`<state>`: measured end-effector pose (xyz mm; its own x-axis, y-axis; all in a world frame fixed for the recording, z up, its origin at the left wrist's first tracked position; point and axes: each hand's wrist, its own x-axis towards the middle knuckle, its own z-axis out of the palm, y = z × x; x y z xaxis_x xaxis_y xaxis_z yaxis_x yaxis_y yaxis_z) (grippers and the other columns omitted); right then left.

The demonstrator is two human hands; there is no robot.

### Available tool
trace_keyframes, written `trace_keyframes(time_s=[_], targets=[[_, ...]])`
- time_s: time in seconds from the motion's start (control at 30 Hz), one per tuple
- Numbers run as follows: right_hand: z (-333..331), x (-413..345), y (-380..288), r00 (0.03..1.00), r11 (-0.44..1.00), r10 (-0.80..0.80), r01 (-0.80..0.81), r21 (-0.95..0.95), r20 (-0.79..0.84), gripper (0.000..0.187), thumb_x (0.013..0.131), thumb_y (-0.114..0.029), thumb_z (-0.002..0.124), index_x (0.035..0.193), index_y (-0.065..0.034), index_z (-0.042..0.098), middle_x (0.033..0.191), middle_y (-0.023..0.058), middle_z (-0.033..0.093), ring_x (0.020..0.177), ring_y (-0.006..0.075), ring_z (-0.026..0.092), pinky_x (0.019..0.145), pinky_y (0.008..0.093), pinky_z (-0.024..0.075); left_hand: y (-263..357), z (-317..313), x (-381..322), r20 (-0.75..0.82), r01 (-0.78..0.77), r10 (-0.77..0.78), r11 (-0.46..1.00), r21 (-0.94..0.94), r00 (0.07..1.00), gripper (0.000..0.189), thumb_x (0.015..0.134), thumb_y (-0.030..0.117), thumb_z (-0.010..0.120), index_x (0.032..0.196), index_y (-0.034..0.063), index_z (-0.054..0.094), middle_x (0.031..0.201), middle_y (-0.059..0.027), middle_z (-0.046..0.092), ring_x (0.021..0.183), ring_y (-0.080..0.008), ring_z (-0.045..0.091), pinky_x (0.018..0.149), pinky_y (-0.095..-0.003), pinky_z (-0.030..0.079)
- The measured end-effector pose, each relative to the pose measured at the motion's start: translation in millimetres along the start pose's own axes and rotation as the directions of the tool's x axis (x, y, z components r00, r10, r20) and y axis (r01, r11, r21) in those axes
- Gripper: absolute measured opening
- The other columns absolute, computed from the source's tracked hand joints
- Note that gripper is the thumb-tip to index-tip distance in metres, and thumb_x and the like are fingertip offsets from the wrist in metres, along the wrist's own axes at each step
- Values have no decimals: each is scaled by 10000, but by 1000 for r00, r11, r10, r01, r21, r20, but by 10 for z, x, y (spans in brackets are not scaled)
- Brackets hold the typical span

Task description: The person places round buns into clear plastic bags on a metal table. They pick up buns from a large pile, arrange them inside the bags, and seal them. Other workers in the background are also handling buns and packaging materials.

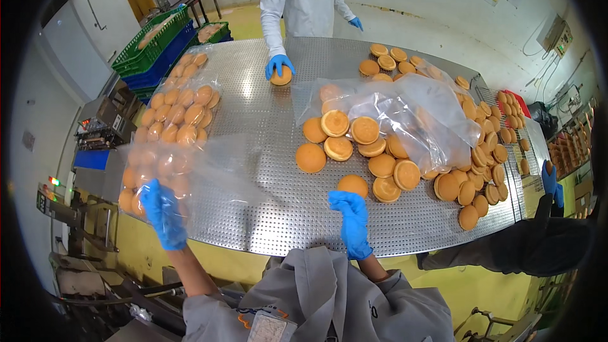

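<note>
My left hand, in a blue glove, grips the near end of a clear plastic bag at the table's left edge. Round golden buns show through its film, and part of the film seems to lie over my fingers. My right hand, also gloved in blue, hovers at the near side of the table with its fingers curled together. Nothing shows in it. Just beyond its fingertips lies a single bun. Other loose buns lie farther on.
A perforated metal table spans the view. Filled bags line its left side. Loose plastic bags cover part of the bun pile at right. Across the table, a co-worker's gloved hand rests on a bun. Crates stand behind left.
</note>
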<state>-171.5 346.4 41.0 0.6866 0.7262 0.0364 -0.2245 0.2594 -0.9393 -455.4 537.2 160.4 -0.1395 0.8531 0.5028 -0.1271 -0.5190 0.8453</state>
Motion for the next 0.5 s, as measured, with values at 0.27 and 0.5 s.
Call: trace_keyframes(time_s=[0.27, 0.5], targets=[[582, -278, -355, 880, 986, 159, -118, -118, 448, 215, 911, -33, 570, 1126, -40, 568, 1090, 64, 591, 979, 135, 574, 859, 295, 492, 166, 965, -584, 695, 350, -529, 847, 400, 487, 213, 715, 116, 774, 671, 74, 570, 630, 38, 499, 595, -78, 491, 512, -248, 392], [192, -219, -2, 884, 954, 299, -267, -137, 359, 176, 955, -111, 530, 1110, -32, 563, 1052, 63, 615, 918, 130, 592, 833, 285, 488, -365, 764, -286, 640, 57, -580, 761, 646, 504, 314, 736, 202, 784, 603, 68, 533, 588, 42, 470, 556, -73, 395, 491, -284, 343]])
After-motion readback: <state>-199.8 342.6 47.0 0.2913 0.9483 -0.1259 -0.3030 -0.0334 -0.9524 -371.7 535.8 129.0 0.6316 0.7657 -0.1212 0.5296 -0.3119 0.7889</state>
